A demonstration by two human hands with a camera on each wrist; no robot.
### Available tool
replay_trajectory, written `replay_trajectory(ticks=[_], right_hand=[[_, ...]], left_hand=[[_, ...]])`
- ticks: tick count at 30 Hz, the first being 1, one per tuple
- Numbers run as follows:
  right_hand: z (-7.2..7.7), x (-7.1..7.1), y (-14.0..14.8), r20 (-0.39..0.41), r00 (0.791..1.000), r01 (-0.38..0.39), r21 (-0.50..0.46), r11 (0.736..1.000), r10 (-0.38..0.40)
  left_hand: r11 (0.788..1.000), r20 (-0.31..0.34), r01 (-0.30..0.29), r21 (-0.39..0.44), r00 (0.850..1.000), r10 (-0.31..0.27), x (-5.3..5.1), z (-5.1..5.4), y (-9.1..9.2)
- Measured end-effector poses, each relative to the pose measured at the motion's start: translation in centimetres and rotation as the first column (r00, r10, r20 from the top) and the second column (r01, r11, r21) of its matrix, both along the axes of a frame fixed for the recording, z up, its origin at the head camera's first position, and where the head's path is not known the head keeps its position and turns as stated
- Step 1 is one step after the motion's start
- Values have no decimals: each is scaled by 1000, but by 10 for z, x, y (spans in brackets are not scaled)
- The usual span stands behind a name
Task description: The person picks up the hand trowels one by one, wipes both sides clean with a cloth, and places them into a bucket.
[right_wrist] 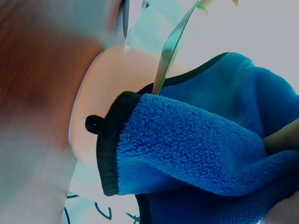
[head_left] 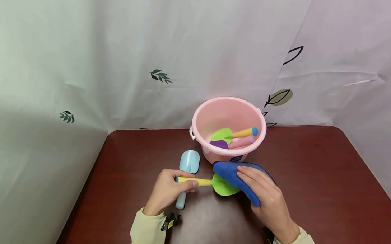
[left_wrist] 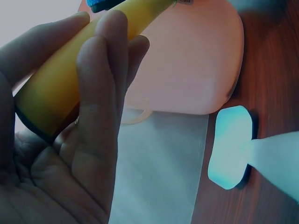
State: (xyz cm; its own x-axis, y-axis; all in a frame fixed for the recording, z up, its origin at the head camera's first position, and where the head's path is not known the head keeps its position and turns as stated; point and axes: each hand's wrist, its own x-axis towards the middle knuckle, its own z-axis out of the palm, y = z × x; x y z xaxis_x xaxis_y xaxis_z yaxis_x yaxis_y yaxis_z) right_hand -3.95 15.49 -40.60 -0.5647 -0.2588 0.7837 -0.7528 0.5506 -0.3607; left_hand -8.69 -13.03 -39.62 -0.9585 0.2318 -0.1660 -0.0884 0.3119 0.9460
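Now, there's your green-bladed shovel (head_left: 222,189), up off the tabletop (head_left: 145,152) in front of the pink bucket (head_left: 213,157), its yellow handle (head_left: 203,182) crossing above the light blue scoop (head_left: 189,161). Your left grip (head_left: 168,190) has that handle pinched between thumb and fingers; your right grip (head_left: 270,197) is curled round a folded blue cloth (head_left: 231,174), which covers the right part of the blade. It looks a light tool, thin and stiff in the blade, so it should take firm pressure, though that smooth, round handle might twist if you lean on the blade's rim. Mid-handle, where your thumb lies, seems a sound hold; nearer the neck would probably steady it more. The cloth looks soft and thick, easy to bunch anywhere. And what a difference between views! From the head you get the whole line-up, with a second green shovel (head_left: 222,134) and a purple-bladed tool (head_left: 240,142) inside the bucket. Down at the right wrist, there's the blade edge-on, running into the cloth's fold, plus a small black loop (right_wrist: 95,124) hidden from the head camera. Over at the left wrist, you see the handle's butt above your palm.
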Motion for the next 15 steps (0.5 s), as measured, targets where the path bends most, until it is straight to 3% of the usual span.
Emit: replay_trajectory(ticks=[7,15], right_hand=[[-3,4,-1,154,987,-59,147,987,36],[-6,7,-5,224,972,-138,282,950,75]], left_hand=[[1000,-23,10,12,1000,-10,1,1,5],[1000,-34,10,-6,999,-10,1,2,6]])
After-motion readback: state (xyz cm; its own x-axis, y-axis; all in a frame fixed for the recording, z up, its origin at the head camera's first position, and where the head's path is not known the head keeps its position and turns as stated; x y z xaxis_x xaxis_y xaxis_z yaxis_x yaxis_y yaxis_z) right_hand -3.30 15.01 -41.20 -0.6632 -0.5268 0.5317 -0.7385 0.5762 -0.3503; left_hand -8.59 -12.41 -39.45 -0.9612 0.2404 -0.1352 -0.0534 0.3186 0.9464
